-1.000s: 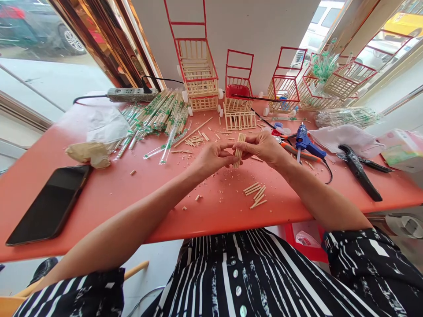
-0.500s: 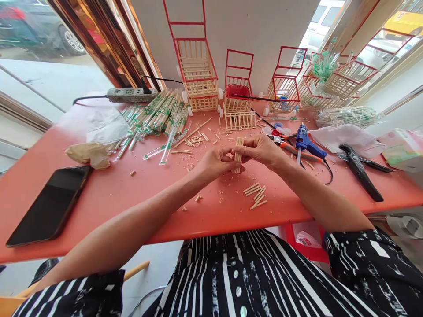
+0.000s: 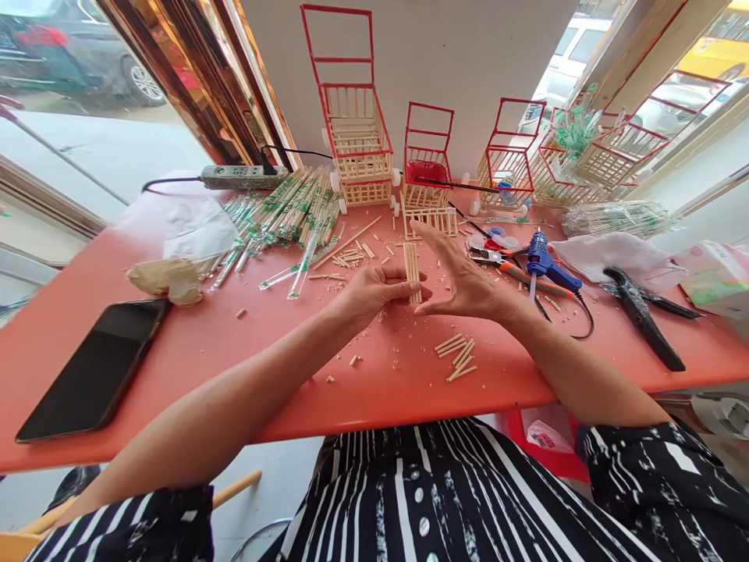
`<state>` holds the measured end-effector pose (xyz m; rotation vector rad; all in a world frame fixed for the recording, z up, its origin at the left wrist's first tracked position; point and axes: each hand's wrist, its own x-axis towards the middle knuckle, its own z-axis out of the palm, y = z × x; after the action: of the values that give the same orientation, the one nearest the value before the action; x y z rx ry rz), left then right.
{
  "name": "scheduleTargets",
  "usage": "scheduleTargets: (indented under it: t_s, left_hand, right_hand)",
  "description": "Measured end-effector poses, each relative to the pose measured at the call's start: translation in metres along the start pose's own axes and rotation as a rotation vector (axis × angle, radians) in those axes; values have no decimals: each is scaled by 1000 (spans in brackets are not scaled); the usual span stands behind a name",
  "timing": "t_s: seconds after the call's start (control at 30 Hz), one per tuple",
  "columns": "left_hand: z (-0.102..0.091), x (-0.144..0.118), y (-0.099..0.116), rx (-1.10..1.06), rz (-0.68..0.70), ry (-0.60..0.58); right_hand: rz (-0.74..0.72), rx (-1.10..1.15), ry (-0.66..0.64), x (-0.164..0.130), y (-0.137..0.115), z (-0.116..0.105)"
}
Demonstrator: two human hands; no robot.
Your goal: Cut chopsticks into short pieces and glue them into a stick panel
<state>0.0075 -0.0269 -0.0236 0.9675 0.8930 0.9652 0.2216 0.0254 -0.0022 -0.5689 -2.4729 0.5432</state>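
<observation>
A small bundle of short wooden sticks [image 3: 413, 269] stands upright between the thumb and fingers of my left hand [image 3: 374, 295], just above the table. Close on its right, my right hand [image 3: 462, 277] is spread, thumb and fingers wide apart, with nothing in it. Several loose cut sticks [image 3: 459, 355] lie on the red table [image 3: 281, 398] nearer to me. Behind my hands are more cut pieces [image 3: 351, 256] and crumbs of wood. A low stick frame [image 3: 431, 222] rests beyond my right fingertips.
Small stick-built carts [image 3: 358, 129] with red handles line the back. Wrapped chopsticks [image 3: 286, 207] and a power strip [image 3: 243, 177] lie back left, a phone [image 3: 94, 367] front left. To the right are a blue glue gun [image 3: 547, 261], pliers [image 3: 520, 269] and a black-handled tool [image 3: 644, 320].
My right hand has let go of the stick bundle and opened wide beside it. My left hand still holds the bundle. The whole view has shifted slightly.
</observation>
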Motion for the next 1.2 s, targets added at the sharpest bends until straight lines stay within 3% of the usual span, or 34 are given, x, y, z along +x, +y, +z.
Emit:
scheduleTargets:
  t_s: [0.2,0.57,0.87,1.2]
  left_hand:
    - [7,-5,4,-46,-52,-68]
    - [10,-6,3,-150,-123,-108]
    - [8,-5,0,-191,-145,-143]
    - [7,-5,0,-206,-143,-199]
  right_hand:
    - [-120,-47,-24,-6,9,13]
    - [-61,-18,17,-5,-4,15]
    - [-115,-7,47,-4,-6,13]
    - [-75,-51,24,-6,-4,14]
